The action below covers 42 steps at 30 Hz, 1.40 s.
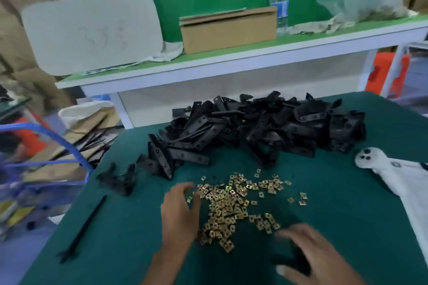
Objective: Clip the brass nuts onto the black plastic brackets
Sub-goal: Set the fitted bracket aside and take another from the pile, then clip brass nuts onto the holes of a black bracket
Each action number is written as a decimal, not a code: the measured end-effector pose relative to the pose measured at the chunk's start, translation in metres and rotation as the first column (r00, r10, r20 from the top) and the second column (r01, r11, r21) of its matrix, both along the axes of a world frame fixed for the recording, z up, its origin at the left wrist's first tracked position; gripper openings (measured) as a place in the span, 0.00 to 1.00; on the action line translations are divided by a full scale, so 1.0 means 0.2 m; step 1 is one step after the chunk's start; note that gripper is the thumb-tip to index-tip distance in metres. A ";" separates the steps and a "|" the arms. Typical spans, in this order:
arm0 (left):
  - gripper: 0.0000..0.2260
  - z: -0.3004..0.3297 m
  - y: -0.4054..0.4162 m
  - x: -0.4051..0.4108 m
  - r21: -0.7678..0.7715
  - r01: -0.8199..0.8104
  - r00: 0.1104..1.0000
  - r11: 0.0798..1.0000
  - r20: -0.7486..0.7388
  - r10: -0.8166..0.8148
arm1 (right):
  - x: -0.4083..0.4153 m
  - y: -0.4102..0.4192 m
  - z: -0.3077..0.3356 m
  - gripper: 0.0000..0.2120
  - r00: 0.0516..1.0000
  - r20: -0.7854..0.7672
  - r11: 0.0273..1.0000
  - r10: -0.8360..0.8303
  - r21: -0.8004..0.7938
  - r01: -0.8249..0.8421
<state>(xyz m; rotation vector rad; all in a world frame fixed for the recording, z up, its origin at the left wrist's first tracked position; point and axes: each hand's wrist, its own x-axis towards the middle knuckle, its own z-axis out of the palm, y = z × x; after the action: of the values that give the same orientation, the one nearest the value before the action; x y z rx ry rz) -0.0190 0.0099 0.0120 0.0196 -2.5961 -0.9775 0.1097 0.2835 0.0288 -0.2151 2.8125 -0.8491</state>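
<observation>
A black bracket (pixel 292 259) is gripped by the right hand (pixel 317 254); brass nuts (pixel 228 206) may be scattered by the open left hand (pixel 179 213).

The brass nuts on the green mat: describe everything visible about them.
The brass nuts are small, square, shiny gold-coloured clips with a central hole, lying loose in a scattered heap on the green mat, in front of the black brackets pile. The left hand rests at the heap's left edge, fingers touching some; the right hand is near its lower right.
</observation>
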 end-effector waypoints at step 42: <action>0.07 -0.03 0.28 0.24 0.392 0.540 0.835 0.745 -0.136 -0.534 | -0.53 -0.20 -0.02 0.08 0.936 0.308 0.264 -0.169 -0.901 0.344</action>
<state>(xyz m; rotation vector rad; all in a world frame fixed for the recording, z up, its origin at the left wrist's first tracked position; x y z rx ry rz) 0.0280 0.0652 0.0056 -0.6650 -2.3573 -1.7119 0.0047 0.2430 0.0250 0.1845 1.7825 -2.4334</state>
